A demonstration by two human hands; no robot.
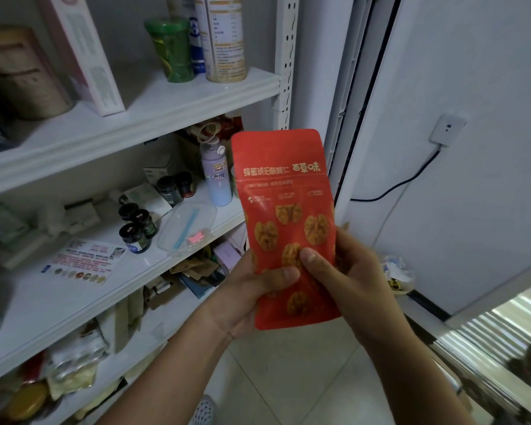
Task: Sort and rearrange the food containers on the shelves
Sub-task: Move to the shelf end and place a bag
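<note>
Standing at left, white shelves [172, 96] hold assorted goods. A red snack pouch [284, 191] printed with walnuts is held upright just right of the middle shelf. The left hand [252, 289] and right hand [347, 271] both grip its lower half, thumbs pressed on the front. Behind it stands a purple bottle [216, 179]; further left, small dark jars [137, 225]

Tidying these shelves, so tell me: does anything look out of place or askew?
Yes. On the middle shelf a clear plastic tray lies askew at the front edge, and a leaflet lies loose beside the dark jars. The left hand and right hand hold the red walnut pouch off the shelves.
</note>
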